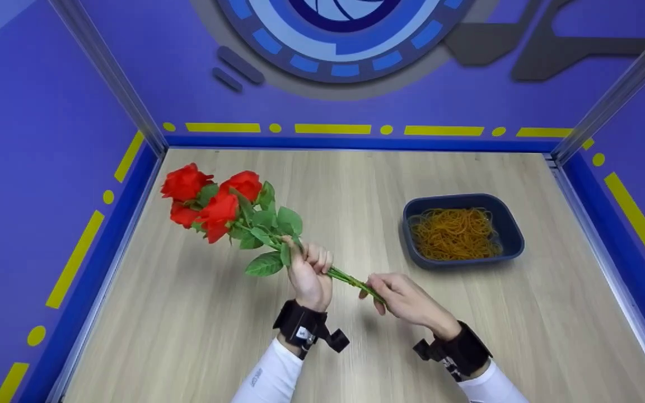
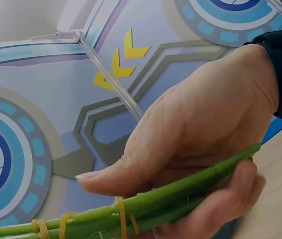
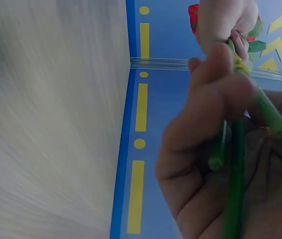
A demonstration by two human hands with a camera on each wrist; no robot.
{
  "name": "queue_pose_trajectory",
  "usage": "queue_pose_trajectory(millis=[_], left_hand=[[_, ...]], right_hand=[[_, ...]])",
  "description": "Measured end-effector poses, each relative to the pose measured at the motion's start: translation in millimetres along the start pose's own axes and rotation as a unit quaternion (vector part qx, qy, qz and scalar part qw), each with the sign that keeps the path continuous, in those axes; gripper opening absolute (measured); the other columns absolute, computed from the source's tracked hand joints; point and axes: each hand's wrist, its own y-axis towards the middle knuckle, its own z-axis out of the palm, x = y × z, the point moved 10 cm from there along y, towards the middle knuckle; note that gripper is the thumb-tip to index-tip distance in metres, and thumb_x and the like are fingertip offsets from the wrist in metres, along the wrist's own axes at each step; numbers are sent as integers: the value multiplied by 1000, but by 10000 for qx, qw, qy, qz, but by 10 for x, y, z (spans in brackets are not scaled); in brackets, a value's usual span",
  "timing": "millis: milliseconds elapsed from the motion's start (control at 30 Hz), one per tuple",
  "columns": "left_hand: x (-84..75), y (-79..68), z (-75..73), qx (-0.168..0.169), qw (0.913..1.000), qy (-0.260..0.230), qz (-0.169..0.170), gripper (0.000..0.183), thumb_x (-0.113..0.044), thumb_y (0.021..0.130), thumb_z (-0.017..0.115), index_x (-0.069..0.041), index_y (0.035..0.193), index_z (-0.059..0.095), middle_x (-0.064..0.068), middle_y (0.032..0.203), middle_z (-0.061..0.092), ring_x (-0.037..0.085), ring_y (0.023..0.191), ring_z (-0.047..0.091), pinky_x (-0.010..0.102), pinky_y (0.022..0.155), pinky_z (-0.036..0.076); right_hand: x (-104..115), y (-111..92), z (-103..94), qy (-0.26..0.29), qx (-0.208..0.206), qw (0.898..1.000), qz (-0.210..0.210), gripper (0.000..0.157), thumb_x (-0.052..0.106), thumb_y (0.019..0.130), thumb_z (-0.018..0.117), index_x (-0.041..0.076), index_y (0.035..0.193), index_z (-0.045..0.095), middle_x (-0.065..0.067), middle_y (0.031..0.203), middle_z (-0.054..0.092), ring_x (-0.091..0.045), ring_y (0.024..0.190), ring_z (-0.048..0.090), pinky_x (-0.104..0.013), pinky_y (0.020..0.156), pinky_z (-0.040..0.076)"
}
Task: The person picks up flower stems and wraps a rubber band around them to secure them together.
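Several red artificial-looking roses (image 1: 219,215) with green leaves lie bunched at the left in the head view, held above the table. My left hand (image 1: 311,277) grips their stems just below the leaves. The green stems (image 1: 346,276) slope down to the right, where my right hand (image 1: 412,299) holds the lower ends. Rubber bands (image 2: 123,218) circle the stems, seen in the left wrist view beside the right thumb. In the right wrist view, the fingers (image 3: 200,112) curl over separate stem ends (image 3: 235,174) that cross the palm. Part of the stems is hidden inside the left hand.
A dark blue tray (image 1: 420,260) stands to the right on the wooden table (image 1: 199,330), with a heap of yellowish-brown rubber bands (image 1: 457,232) in it. Blue panels (image 1: 322,106) with yellow marks enclose the table at the back and both sides.
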Motion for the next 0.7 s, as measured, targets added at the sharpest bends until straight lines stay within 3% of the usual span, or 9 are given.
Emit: queue_pose_trajectory(millis=[133,267,533,700], left_hand=[[82,-3,-37,-114,9989,245,-375,54,-61,107,29,-23,70,21,-9,60,16,5,49,18,22,53,15],[132,1,-58,-213,9970,339,-659,51,-57,110,27,-22,73,28,-11,60,26,4,49,29,20,55,27],[216,6,-108,-358,9906,691,-1127,42,-42,115,36,-18,80,44,-9,66,43,9,61,48,25,71,45],[242,11,-131,-124,9829,1147,-1439,29,-25,115,42,-11,95,58,-3,82,63,12,79,69,31,91,59]], right_hand=[[-7,-11,60,-548,-336,9977,-230,50,28,117,37,9,84,70,9,63,44,2,54,36,-18,52,30],[-32,-29,48,-827,-870,9923,-321,51,26,117,38,10,73,58,11,63,40,3,55,33,-17,54,29],[-131,-67,18,-621,-1320,9889,-268,53,24,117,38,10,67,51,13,60,36,3,52,30,-16,53,28],[-180,-85,8,-522,-1481,9874,-195,53,23,117,38,10,68,53,13,60,38,3,52,31,-15,54,28]])
